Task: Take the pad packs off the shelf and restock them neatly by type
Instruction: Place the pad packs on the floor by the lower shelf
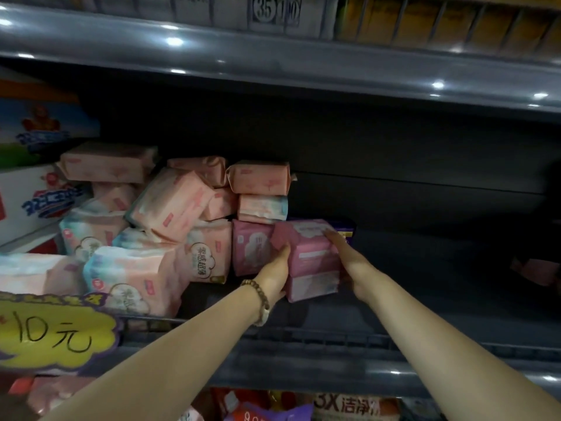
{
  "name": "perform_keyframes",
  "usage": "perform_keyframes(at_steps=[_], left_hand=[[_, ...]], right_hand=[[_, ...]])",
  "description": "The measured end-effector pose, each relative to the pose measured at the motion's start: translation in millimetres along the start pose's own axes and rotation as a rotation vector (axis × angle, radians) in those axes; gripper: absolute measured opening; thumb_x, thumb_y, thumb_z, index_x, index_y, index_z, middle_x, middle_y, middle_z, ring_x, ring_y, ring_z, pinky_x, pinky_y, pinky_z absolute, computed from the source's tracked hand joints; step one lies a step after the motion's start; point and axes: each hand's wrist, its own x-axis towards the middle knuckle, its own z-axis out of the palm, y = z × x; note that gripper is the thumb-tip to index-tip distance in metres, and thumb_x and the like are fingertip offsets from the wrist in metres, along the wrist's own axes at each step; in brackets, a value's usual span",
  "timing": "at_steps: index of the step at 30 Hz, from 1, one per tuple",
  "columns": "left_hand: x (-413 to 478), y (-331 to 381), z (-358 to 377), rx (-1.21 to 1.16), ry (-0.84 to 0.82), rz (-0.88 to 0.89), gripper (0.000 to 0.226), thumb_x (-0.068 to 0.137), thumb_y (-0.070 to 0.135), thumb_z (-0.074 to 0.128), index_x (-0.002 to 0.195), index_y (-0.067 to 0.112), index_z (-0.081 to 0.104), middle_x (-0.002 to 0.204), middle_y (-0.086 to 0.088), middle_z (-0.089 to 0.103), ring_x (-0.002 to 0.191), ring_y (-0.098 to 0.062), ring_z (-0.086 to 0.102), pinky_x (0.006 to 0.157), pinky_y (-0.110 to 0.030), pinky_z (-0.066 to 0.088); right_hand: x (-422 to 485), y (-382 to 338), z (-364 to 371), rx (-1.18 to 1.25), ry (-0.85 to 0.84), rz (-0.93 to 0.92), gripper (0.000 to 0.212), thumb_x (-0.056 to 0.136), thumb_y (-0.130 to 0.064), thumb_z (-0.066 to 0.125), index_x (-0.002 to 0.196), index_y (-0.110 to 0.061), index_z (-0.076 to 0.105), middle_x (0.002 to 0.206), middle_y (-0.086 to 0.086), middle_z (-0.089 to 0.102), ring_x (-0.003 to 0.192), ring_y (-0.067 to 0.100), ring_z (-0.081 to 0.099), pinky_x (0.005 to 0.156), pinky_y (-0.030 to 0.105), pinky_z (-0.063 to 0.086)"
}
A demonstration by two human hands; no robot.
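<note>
A darker pink pad pack sits on the dark middle shelf, held between both hands. My left hand grips its left side and my right hand grips its right side with fingers over the top corner. A second darker pink pack stands just left of it. Behind the held pack a purple pack peeks out. Further left lies a loose heap of several pale pink packs, some with blue-white edges.
White and blue cartons stand at the far left. A yellow price sign hangs on the shelf's front rail. Another pink pack lies at the far right. Above runs the upper shelf's edge; below are more goods.
</note>
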Motion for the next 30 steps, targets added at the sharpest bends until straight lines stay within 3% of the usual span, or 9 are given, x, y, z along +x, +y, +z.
perform_keyframes(at_steps=[3,7,10,13,16,21,24,27,30], left_hand=[[-7,-3,0,0.016,0.009,0.057,0.059,0.096,0.049,0.038,0.144,0.015,0.035,0.144,-0.007,0.044,0.131,-0.023,0.044,0.103,-0.031,0.035],[-37,9,-10,0.008,-0.044,0.220,0.061,0.090,0.058,0.044,0.141,0.025,0.037,0.137,-0.001,0.051,0.117,-0.016,0.052,0.102,-0.031,0.037],[-78,25,-26,0.139,-0.064,0.335,0.071,0.074,0.067,0.054,0.136,0.036,0.037,0.128,0.009,0.057,0.108,-0.009,0.057,0.098,-0.037,0.040],[-125,31,-57,0.178,-0.045,0.456,0.059,0.068,0.059,0.059,0.124,0.046,0.043,0.109,0.024,0.060,0.086,0.012,0.062,0.078,-0.019,0.050],[-169,21,-101,0.177,-0.004,0.515,0.058,0.069,0.061,0.065,0.123,0.052,0.047,0.111,0.029,0.062,0.101,0.011,0.059,0.092,-0.022,0.049],[-242,-7,-186,0.161,0.037,0.494,0.049,0.080,0.032,0.063,0.126,0.040,0.049,0.115,0.020,0.066,0.104,0.001,0.063,0.076,-0.014,0.052],[-264,-19,-250,0.235,0.051,0.390,0.051,0.080,0.023,0.067,0.126,0.038,0.048,0.112,0.017,0.068,0.101,0.000,0.064,0.072,-0.011,0.051],[-275,-43,-314,0.280,0.067,0.237,0.051,0.081,0.029,0.069,0.125,0.042,0.049,0.112,0.019,0.068,0.103,-0.003,0.065,0.076,-0.017,0.054],[-274,-75,-372,0.291,0.116,0.121,0.051,0.075,0.041,0.072,0.118,0.051,0.048,0.104,0.029,0.067,0.098,0.003,0.064,0.072,-0.015,0.054]], right_hand=[[-23,3,-2,0.017,0.015,-0.032,0.066,0.081,-0.060,0.061,0.131,-0.016,0.054,0.114,0.011,0.066,0.093,0.024,0.063,0.078,0.034,0.050],[-75,-9,5,0.093,0.036,-0.172,0.059,0.084,-0.054,0.061,0.132,-0.023,0.048,0.099,-0.003,0.065,0.087,0.011,0.060,0.063,0.025,0.043],[-122,-19,17,0.171,0.000,-0.260,0.059,0.081,-0.046,0.066,0.132,-0.024,0.048,0.106,-0.001,0.066,0.094,0.013,0.062,0.070,0.026,0.046],[-166,-19,43,0.220,-0.099,-0.264,0.073,0.067,-0.042,0.073,0.133,-0.026,0.045,0.115,0.003,0.065,0.102,0.017,0.063,0.077,0.029,0.050],[-204,-4,80,0.228,-0.151,-0.273,0.084,0.054,-0.042,0.077,0.132,-0.030,0.045,0.114,0.000,0.068,0.101,0.014,0.065,0.083,0.029,0.050],[-255,48,157,0.234,-0.284,-0.230,0.074,0.054,-0.041,0.076,0.124,-0.036,0.051,0.109,-0.010,0.071,0.094,0.008,0.069,0.075,0.023,0.053],[-269,88,210,0.197,-0.323,-0.185,0.077,0.053,-0.046,0.076,0.125,-0.037,0.052,0.113,-0.013,0.069,0.102,0.005,0.066,0.083,0.024,0.052],[-270,129,263,0.149,-0.338,-0.119,0.067,0.067,-0.042,0.076,0.128,-0.036,0.048,0.118,-0.014,0.065,0.105,0.003,0.063,0.076,0.018,0.052],[-262,174,314,0.106,-0.358,-0.031,0.062,0.078,-0.027,0.075,0.132,-0.032,0.045,0.121,-0.008,0.064,0.109,0.009,0.062,0.092,0.028,0.051]])
